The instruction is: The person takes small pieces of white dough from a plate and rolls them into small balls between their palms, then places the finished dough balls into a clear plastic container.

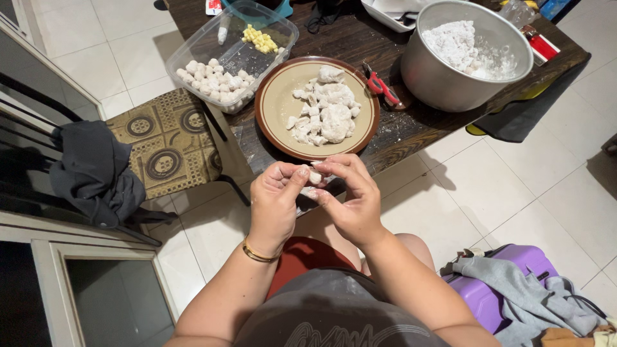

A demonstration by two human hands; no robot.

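My left hand [276,200] and my right hand [350,193] meet in front of me, both pinching one small white lump of dough [314,179] between their fingertips. Just beyond them, a brown-rimmed plate [275,103] on the dark wooden table [411,125] carries a heap of white dough pieces [328,112]. A gold bracelet circles my left wrist.
A clear plastic box [283,29] holds shaped white balls [212,80] and yellow cubes [260,40]. A metal pot [437,80] of floury dough stands at the right, red-handled scissors [380,85] beside it. A patterned chair [170,141] is at left, a purple suitcase [479,295] at lower right.
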